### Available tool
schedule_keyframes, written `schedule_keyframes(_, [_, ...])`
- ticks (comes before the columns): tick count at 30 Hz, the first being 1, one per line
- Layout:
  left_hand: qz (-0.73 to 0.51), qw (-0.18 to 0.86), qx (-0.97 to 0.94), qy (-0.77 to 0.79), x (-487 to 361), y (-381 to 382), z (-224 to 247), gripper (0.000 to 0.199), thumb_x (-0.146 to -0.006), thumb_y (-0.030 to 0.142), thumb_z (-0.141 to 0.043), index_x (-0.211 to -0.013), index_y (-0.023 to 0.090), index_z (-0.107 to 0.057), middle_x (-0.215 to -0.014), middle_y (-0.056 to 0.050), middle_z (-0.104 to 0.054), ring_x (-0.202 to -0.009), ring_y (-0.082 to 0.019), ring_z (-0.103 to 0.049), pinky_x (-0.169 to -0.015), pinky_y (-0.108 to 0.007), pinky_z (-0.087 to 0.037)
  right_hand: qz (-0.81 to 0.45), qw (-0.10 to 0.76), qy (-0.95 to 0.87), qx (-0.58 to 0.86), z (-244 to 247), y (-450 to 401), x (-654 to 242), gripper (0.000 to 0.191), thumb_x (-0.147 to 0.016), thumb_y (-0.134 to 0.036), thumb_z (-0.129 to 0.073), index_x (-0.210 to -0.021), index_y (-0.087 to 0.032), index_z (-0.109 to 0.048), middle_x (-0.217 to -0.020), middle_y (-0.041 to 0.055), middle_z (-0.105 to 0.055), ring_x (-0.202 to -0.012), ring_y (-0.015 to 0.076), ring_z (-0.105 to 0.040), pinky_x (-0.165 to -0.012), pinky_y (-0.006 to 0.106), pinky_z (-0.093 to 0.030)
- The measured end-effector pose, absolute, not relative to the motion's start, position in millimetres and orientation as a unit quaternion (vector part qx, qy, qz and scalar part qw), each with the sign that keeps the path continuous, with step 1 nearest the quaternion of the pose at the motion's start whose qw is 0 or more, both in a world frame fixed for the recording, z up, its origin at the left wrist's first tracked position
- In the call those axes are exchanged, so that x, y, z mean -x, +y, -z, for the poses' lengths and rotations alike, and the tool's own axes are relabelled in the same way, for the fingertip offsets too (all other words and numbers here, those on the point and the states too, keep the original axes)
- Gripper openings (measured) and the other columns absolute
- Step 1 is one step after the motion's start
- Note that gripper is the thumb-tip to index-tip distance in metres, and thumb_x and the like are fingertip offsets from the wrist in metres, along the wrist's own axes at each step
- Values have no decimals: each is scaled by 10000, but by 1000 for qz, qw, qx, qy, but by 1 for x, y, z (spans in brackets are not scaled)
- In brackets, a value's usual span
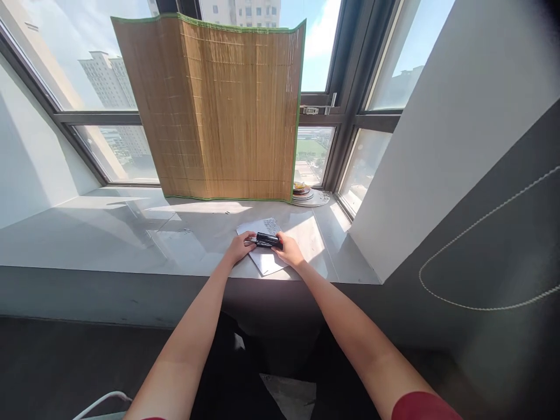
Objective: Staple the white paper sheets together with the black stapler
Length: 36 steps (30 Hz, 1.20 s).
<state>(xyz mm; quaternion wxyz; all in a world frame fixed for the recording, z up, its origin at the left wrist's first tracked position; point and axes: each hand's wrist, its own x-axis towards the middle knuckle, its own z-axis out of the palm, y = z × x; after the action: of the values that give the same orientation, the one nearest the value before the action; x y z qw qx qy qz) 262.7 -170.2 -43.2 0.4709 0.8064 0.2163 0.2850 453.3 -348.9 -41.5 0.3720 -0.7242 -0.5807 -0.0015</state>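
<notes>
A black stapler-like device (268, 240) lies crosswise between my two hands, above a sheet of white paper (268, 263) on the window sill. My left hand (240, 247) has its fingers closed on the left end of the device, where a thin metallic part shows. Around the right end, the fingers of my right hand (289, 249) are wrapped. The paper has dark writing or print near its top right corner, and its front edge reaches close to the sill's edge. Part of the paper is hidden beneath the device and my hands.
The pale sill (192, 256) runs along the windows. A bamboo mat (236, 116) with green edging stands upright behind the paper. Stacked plates (311, 198) sit at its right. A beaded cord (472, 308) hangs at the right, and a white cable (102, 398) shows at lower left.
</notes>
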Motion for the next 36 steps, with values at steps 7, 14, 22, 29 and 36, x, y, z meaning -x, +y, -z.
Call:
schedule_keyframes(7, [-298, 497, -779, 240, -265, -177, 38, 449, -693, 213, -875, -1122, 187, -743, -1176, -136, -800, -1086, -310, -794, -1035, -521, -658, 127, 358, -648, 660, 44, -354, -443, 453, -857, 20, -480, -1187, -208, -691, -1281, 117, -713, -1238, 271, -622, -991, 384, -582])
schedule_keyframes(14, [-307, 488, -788, 214, -265, -177, 44, 396, -709, 270, -856, -1085, 187, -763, -1090, -109, -792, -1051, -281, -777, -999, -496, -666, 188, 344, -681, 619, 42, -354, -440, 491, -890, 64, -431, -1188, -215, -705, -1360, 154, -659, -1267, 285, -587, -1094, 457, -556])
schedule_keyframes(22, [-291, 466, -813, 192, -264, -177, 43, 360, -721, 345, -828, -1053, 214, -779, -1024, -71, -801, -1039, -283, -773, -962, -454, -660, 194, 339, -678, 623, 42, -355, -439, 484, -898, 49, -445, -1180, -236, -716, -1306, 153, -667, -1164, 309, -607, -1032, 480, -574])
schedule_keyframes(29, [-290, 427, -833, 199, -260, -179, 34, 371, -764, 315, -739, -1121, 232, -799, -1017, -74, -820, -1020, -295, -784, -914, -422, -648, 194, 371, -624, 660, 42, -356, -439, 421, -947, -7, -445, -1215, -237, -673, -1263, 141, -634, -1106, 298, -593, -937, 410, -561])
schedule_keyframes(36, [-301, 456, -817, 187, -259, -175, 36, 335, -810, 499, -794, -1002, 225, -774, -1021, -105, -835, -1017, -315, -796, -994, -505, -641, 108, 394, -555, 724, 42, -354, -442, 165, -1012, -269, -606, -1168, -219, -618, -1081, 101, -702, -970, 270, -667, -760, 346, -532])
